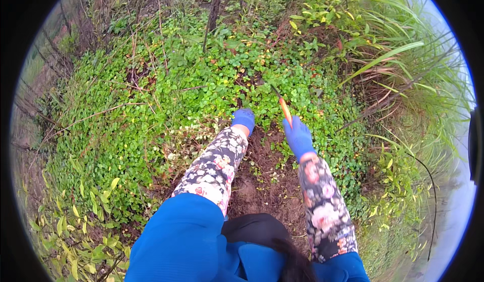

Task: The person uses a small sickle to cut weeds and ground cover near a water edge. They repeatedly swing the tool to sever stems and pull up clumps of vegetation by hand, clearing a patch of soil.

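Observation:
My right hand (298,134), in a blue glove, is closed around the orange handle of a hand tool (286,112) with a dark, narrow metal end pointing up and to the left over the leaves. My left hand (244,119), also gloved in blue, is down at the edge of the low green ground cover (211,89); its fingers are mostly hidden, so I cannot tell whether it grips any stems. Bare brown soil (257,183) shows between my forearms, which wear floral sleeves.
Tall grass (401,66) and leafy shrubs (332,6) stand at the right. A woody stem (215,6) rises at the top. Thin dry twigs (102,112) cross the plants at the left, and a yellow-green shrub (75,236) grows at the lower left.

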A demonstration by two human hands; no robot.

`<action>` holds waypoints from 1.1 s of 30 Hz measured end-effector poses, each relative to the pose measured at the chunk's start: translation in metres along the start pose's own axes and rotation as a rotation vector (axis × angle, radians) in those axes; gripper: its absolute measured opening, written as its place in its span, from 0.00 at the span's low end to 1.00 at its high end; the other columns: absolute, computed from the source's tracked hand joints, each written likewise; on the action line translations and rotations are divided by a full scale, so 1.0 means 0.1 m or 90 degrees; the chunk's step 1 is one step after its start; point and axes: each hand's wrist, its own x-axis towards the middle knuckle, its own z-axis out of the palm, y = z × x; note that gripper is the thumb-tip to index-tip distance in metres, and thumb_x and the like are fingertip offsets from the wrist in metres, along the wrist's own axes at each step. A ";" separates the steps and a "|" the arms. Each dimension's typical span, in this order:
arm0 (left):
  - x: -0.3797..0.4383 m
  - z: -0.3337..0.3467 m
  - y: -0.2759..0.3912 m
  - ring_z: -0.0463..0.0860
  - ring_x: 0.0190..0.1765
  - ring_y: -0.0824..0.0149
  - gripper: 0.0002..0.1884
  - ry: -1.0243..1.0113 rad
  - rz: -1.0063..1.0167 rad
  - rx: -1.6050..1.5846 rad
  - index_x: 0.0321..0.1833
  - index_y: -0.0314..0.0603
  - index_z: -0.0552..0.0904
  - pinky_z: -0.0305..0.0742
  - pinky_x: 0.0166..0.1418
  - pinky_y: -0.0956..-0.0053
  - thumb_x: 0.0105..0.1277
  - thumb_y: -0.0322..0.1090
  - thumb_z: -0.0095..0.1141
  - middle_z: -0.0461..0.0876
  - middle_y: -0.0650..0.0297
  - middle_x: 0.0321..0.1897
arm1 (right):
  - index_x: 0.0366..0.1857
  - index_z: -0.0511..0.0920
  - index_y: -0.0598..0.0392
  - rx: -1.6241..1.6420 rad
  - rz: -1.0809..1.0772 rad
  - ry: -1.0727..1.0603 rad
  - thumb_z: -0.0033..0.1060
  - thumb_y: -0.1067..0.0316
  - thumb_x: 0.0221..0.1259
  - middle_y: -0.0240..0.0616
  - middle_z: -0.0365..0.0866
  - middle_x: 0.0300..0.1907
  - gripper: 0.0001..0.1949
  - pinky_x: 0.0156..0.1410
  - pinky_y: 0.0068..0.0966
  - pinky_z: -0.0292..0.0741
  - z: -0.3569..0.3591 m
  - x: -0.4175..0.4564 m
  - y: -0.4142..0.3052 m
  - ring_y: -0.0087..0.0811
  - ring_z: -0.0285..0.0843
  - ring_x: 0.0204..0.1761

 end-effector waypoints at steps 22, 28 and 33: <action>-0.60 -0.35 -0.45 0.87 0.45 0.51 0.12 -0.072 0.032 -0.117 0.49 0.36 0.78 0.82 0.46 0.58 0.66 0.32 0.50 0.87 0.49 0.40 | 0.37 0.69 0.54 0.771 0.452 0.074 0.50 0.56 0.77 0.25 0.66 0.21 0.13 0.21 0.19 0.66 -0.25 -1.19 -0.23 0.17 0.61 0.16; -0.83 -0.59 -0.57 0.85 0.53 0.53 0.14 -0.066 0.029 -0.133 0.52 0.40 0.78 0.79 0.55 0.60 0.66 0.35 0.53 0.86 0.50 0.48 | 0.38 0.75 0.55 0.979 0.666 -0.121 0.53 0.51 0.75 0.28 0.70 0.22 0.16 0.20 0.25 0.70 0.29 -1.29 -0.33 0.23 0.68 0.17; -1.61 -1.02 -0.70 0.81 0.62 0.54 0.25 -0.110 -0.014 -0.193 0.64 0.45 0.76 0.72 0.69 0.60 0.65 0.44 0.63 0.82 0.52 0.56 | 0.39 0.73 0.53 1.084 0.754 -0.095 0.52 0.50 0.75 0.27 0.69 0.22 0.15 0.20 0.25 0.68 0.25 -1.84 -0.31 0.24 0.66 0.16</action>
